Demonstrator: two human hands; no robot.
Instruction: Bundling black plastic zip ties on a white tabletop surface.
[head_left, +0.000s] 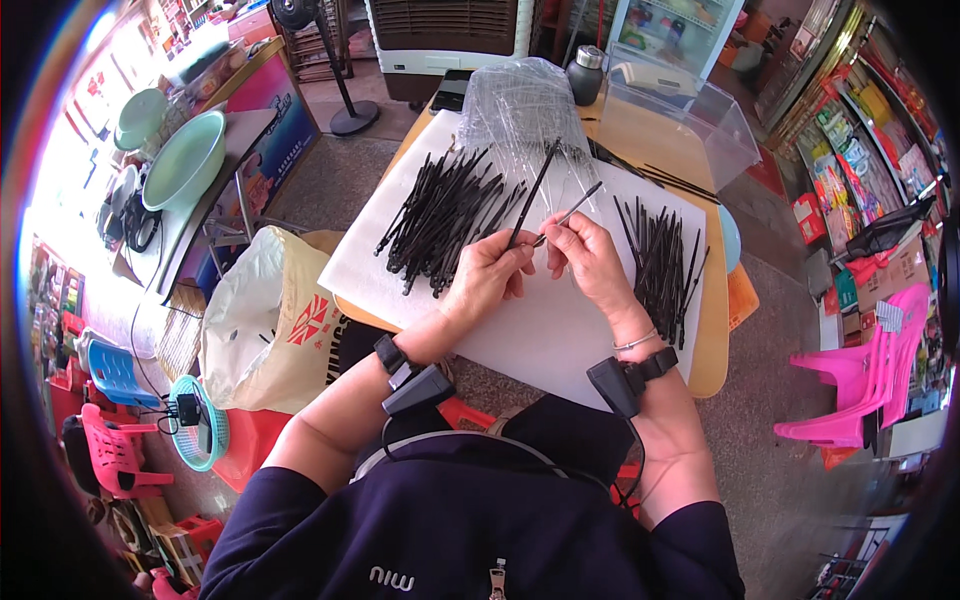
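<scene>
My left hand is closed on a thin black stick that points up and away from me. Beside it, my right hand pinches a slim dark rod with a thicker far end; its near end comes close to my left fingertips. Whether the two touch, I cannot tell. Left of my hands lies a large pile of black sticks with small knobbed ends. A smaller bundle of similar sticks lies to the right. Both rest on a white sheet.
A clear plastic bag, a dark flask and a transparent box occupy the table's far side. A large plastic bag stands left of the table. Pink chairs are at the right.
</scene>
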